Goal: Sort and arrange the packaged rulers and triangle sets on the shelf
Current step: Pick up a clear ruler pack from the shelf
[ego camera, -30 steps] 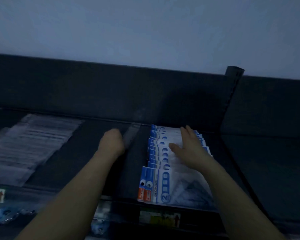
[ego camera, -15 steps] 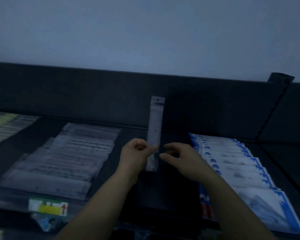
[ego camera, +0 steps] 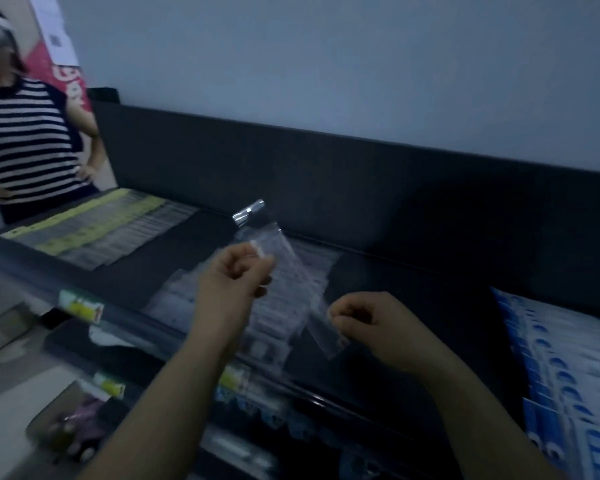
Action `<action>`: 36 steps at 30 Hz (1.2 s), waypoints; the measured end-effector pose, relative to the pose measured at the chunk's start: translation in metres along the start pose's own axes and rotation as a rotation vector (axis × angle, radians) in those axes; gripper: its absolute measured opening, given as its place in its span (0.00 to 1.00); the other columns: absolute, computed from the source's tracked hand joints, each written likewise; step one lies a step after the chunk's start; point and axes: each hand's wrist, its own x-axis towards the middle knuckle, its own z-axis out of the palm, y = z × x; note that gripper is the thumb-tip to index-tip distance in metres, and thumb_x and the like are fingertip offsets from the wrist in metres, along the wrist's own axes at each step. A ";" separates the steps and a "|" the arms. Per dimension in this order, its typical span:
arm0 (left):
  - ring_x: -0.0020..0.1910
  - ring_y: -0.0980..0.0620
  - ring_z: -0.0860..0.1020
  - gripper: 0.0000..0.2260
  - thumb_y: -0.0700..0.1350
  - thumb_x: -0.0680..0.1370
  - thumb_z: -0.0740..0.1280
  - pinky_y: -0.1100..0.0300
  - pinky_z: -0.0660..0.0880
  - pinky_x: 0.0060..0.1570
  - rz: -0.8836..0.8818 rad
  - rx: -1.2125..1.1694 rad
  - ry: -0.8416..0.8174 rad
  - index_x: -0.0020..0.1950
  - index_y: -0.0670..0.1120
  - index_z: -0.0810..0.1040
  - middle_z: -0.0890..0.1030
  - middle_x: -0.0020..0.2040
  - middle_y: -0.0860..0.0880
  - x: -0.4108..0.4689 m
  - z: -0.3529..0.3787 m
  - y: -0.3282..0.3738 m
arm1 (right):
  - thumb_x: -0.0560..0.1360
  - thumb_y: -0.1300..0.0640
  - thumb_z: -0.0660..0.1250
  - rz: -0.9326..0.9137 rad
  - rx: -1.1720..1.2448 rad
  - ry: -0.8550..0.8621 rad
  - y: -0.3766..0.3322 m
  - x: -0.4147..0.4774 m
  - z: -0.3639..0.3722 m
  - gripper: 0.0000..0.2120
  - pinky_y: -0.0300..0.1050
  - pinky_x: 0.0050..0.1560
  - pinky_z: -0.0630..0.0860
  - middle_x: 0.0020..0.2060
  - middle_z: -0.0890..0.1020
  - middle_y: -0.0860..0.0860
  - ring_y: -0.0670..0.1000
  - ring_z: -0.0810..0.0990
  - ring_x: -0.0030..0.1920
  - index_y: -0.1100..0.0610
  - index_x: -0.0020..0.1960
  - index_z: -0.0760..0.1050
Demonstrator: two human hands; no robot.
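Carefully, my left hand (ego camera: 238,275) and right hand (ego camera: 364,323) each pinched an end of the clear-sleeved ruler (ego camera: 297,282), to line it up with the ruler stack (ego camera: 177,296) below.

Ruler packet (ego camera: 291,277) from upright to aslant

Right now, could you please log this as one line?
left hand: pinches ruler pack | right hand: pinches lower end | ruler pack: tilted above shelf

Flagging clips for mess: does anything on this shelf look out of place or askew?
Only the clear ruler pack: the left hand and right hand pinch it, slanted, above the shelf, outside any row. The blue triangle sets and shelved ruler rows lie in tidy overlaps; nothing looks spilled.
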 end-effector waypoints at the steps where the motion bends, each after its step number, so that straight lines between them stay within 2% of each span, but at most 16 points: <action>1: 0.30 0.57 0.77 0.08 0.37 0.73 0.72 0.66 0.75 0.32 0.005 0.052 0.018 0.46 0.48 0.76 0.77 0.33 0.50 0.002 -0.018 0.002 | 0.77 0.61 0.66 -0.010 -0.009 -0.010 -0.003 0.004 0.007 0.07 0.38 0.41 0.75 0.33 0.82 0.48 0.44 0.80 0.35 0.55 0.42 0.80; 4: 0.31 0.55 0.79 0.10 0.39 0.73 0.72 0.62 0.76 0.33 -0.041 0.240 0.020 0.52 0.44 0.75 0.77 0.36 0.47 0.003 -0.062 0.007 | 0.77 0.61 0.65 0.009 0.019 -0.021 -0.012 0.011 0.028 0.06 0.39 0.41 0.77 0.38 0.83 0.52 0.44 0.81 0.35 0.58 0.48 0.80; 8: 0.38 0.50 0.80 0.16 0.45 0.72 0.75 0.58 0.75 0.36 -0.033 0.428 0.070 0.54 0.49 0.72 0.79 0.42 0.44 0.004 -0.096 0.008 | 0.77 0.61 0.64 -0.015 -0.002 -0.072 -0.023 0.018 0.056 0.06 0.43 0.41 0.77 0.34 0.81 0.50 0.44 0.77 0.35 0.59 0.44 0.80; 10: 0.39 0.51 0.79 0.19 0.47 0.70 0.76 0.62 0.73 0.36 0.007 0.550 0.063 0.57 0.48 0.73 0.79 0.44 0.45 0.010 -0.106 0.008 | 0.76 0.61 0.64 -0.020 -0.082 -0.069 -0.026 0.023 0.066 0.07 0.43 0.39 0.75 0.33 0.80 0.50 0.44 0.76 0.34 0.59 0.42 0.79; 13: 0.34 0.59 0.77 0.13 0.44 0.69 0.77 0.69 0.71 0.31 0.071 0.753 -0.055 0.50 0.46 0.77 0.79 0.41 0.49 0.022 -0.118 0.005 | 0.76 0.61 0.62 -0.005 -0.198 -0.021 -0.029 0.030 0.079 0.08 0.47 0.41 0.75 0.36 0.81 0.55 0.53 0.79 0.38 0.62 0.42 0.78; 15: 0.35 0.58 0.78 0.11 0.45 0.69 0.77 0.63 0.72 0.34 0.068 0.870 -0.177 0.46 0.47 0.77 0.80 0.40 0.50 0.032 -0.128 0.001 | 0.77 0.60 0.62 0.044 -0.215 -0.002 -0.032 0.032 0.084 0.07 0.42 0.38 0.76 0.36 0.80 0.51 0.49 0.79 0.37 0.61 0.44 0.78; 17: 0.38 0.53 0.78 0.11 0.47 0.69 0.77 0.58 0.72 0.36 0.045 0.966 -0.287 0.44 0.49 0.76 0.80 0.40 0.51 0.043 -0.137 0.000 | 0.78 0.57 0.63 0.100 -0.233 0.026 -0.036 0.033 0.089 0.07 0.30 0.38 0.71 0.41 0.77 0.42 0.40 0.76 0.40 0.54 0.52 0.79; 20: 0.38 0.51 0.77 0.12 0.50 0.68 0.77 0.60 0.70 0.34 0.040 1.007 -0.394 0.43 0.48 0.76 0.78 0.38 0.50 0.056 -0.145 0.001 | 0.78 0.55 0.64 0.161 -0.241 0.103 -0.041 0.034 0.094 0.09 0.31 0.46 0.71 0.47 0.76 0.42 0.41 0.76 0.47 0.51 0.58 0.78; 25: 0.41 0.49 0.79 0.08 0.48 0.73 0.74 0.59 0.72 0.37 0.099 0.952 -0.514 0.44 0.46 0.78 0.79 0.41 0.44 0.065 -0.157 0.000 | 0.77 0.52 0.66 0.227 -0.298 0.203 -0.052 0.023 0.107 0.11 0.39 0.55 0.75 0.50 0.76 0.42 0.42 0.76 0.50 0.50 0.59 0.78; 28: 0.39 0.56 0.78 0.06 0.50 0.75 0.71 0.61 0.73 0.38 0.127 0.971 -0.584 0.43 0.48 0.81 0.81 0.40 0.52 0.071 -0.164 0.000 | 0.77 0.50 0.66 0.228 -0.318 0.253 -0.054 0.014 0.117 0.11 0.34 0.52 0.74 0.48 0.74 0.41 0.40 0.74 0.47 0.49 0.58 0.78; 31: 0.41 0.53 0.78 0.06 0.50 0.75 0.70 0.57 0.75 0.42 0.172 1.070 -0.612 0.43 0.48 0.80 0.80 0.41 0.53 0.077 -0.168 -0.004 | 0.78 0.50 0.64 0.260 -0.331 0.305 -0.055 0.009 0.125 0.14 0.26 0.44 0.69 0.52 0.72 0.43 0.39 0.72 0.47 0.48 0.63 0.75; 33: 0.47 0.47 0.77 0.09 0.50 0.74 0.71 0.55 0.74 0.45 0.188 1.108 -0.588 0.49 0.47 0.77 0.79 0.47 0.50 0.078 -0.167 -0.004 | 0.79 0.50 0.61 0.283 -0.314 0.352 -0.057 0.009 0.129 0.17 0.24 0.49 0.66 0.60 0.71 0.44 0.40 0.71 0.53 0.49 0.68 0.71; 36: 0.64 0.42 0.69 0.27 0.54 0.76 0.68 0.50 0.70 0.59 0.252 1.225 -0.522 0.71 0.47 0.64 0.68 0.67 0.45 0.079 -0.162 -0.005 | 0.81 0.49 0.56 0.345 -0.338 0.362 -0.059 0.013 0.135 0.24 0.36 0.68 0.60 0.74 0.61 0.47 0.47 0.61 0.72 0.53 0.75 0.60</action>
